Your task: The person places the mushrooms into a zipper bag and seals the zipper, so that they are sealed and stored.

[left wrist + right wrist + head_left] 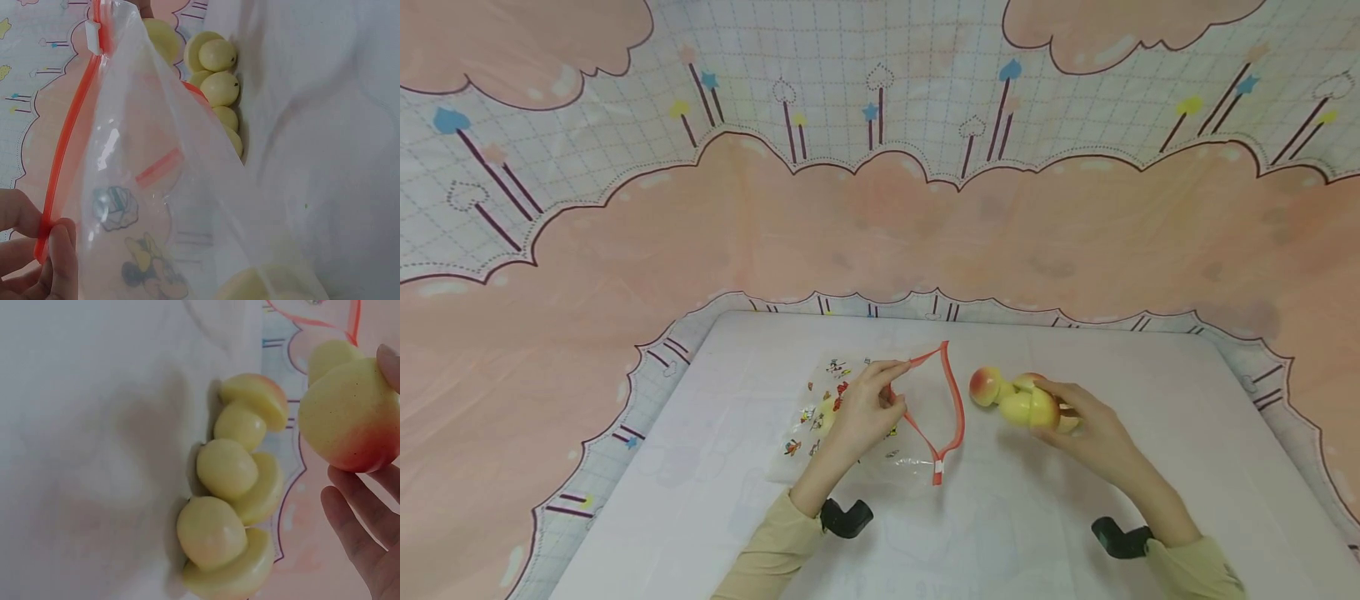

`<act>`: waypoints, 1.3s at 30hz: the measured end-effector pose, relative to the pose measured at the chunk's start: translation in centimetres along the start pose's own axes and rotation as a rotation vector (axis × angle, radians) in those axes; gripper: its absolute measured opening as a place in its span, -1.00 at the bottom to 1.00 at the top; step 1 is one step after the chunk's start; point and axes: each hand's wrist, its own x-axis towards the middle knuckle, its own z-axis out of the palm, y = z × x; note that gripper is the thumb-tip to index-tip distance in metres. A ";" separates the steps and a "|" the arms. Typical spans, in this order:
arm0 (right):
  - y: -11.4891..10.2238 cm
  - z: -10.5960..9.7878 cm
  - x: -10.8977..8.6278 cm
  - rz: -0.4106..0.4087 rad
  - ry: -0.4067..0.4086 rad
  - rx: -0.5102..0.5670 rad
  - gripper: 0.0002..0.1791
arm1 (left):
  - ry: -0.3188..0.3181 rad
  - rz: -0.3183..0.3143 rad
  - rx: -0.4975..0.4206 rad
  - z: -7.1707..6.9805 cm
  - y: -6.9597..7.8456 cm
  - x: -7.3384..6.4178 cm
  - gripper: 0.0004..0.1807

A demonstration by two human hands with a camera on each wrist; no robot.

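My left hand [867, 412] pinches the red zip edge [957, 404] of a clear plastic zip bag [808, 435] with cartoon prints. The bag's mouth gapes toward the right. A pale yellow piece [269, 286] shows through the plastic, its shape blurred. In my right hand [1093, 433] is a yellow mushroom-shaped toy [353, 415] with a red blush on its cap, held between thumb and fingers. Beside and below that hand lies a row of similar toy mushrooms [211, 531], each with a round stem and a curved cap. The farthest one [985, 387] shows a red cap.
Both hands are over a white-covered table [1000, 542]. Behind it hangs a peach-coloured cloth [880, 242] with cloud outlines. A white slider [93, 37] sits on the bag's zip. Black wrist mounts [847, 518] are worn at both sleeves.
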 end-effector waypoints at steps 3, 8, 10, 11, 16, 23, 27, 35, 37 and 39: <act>-0.3 0.3 0.3 0.000 -0.008 0.003 -0.29 | 0.002 -0.004 0.003 0.0 0.0 0.0 -0.49; -0.8 0.8 0.7 -0.030 -0.007 0.008 -0.30 | 0.004 0.001 0.006 0.0 0.0 -0.1 -0.50; -0.9 1.0 0.9 -0.034 -0.006 0.001 -0.31 | 0.005 0.006 0.007 -0.1 0.0 -0.1 -0.50; -1.0 1.1 0.9 -0.034 -0.007 -0.004 -0.32 | 0.005 0.009 0.007 -0.1 0.0 -0.1 -0.50; -1.4 1.6 1.5 -0.062 -0.012 0.019 -0.34 | 0.001 0.004 0.012 -0.1 0.0 -0.1 -0.50; -2.5 1.9 2.2 -0.053 -0.061 0.078 -0.34 | -0.008 -0.001 0.019 -0.2 0.0 0.0 -0.50; -3.0 2.1 2.5 -0.021 -0.089 0.083 -0.31 | -0.009 -0.001 0.019 -0.1 0.0 0.0 -0.50; -3.6 2.7 3.8 -0.115 -0.113 0.105 -0.33 | -0.014 -0.003 0.026 0.1 0.1 -0.1 -0.49; -3.9 2.9 4.0 -0.109 -0.118 0.094 -0.32 | -0.010 -0.002 0.030 0.1 0.1 -0.1 -0.49; -4.2 3.1 4.3 -0.099 -0.121 0.089 -0.31 | -0.008 0.001 0.030 0.0 0.1 -0.1 -0.50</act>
